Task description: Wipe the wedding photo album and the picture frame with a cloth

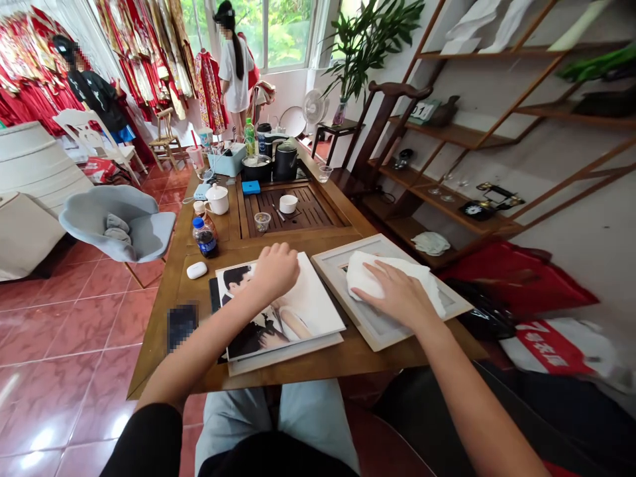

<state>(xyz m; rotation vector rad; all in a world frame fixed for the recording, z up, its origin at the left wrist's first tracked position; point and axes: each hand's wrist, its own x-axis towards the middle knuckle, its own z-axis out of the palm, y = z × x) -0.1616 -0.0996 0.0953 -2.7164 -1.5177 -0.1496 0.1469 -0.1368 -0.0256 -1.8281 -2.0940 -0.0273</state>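
Note:
My left hand (277,270) is closed in a fist over a large photo print (318,301) of people in formal clothes. Whatever it may hold is hidden, and I cannot tell whether it touches the print. Under the print lies another pale board (298,349). My right hand (397,291) is bent over a crumpled white paper towel (362,268), pressing it on a pale-framed panel (362,331). That panel lies flat to the right of the print, and the towel covers much of its middle.
Along the left table edge are a phone (182,324), a white earbud case (197,270), a dark-drink bottle (205,238) and a white teapot (217,199). A tea tray (318,209) carries small cups. Two people stand near clothes racks. Wooden shelves (447,136) line the right wall.

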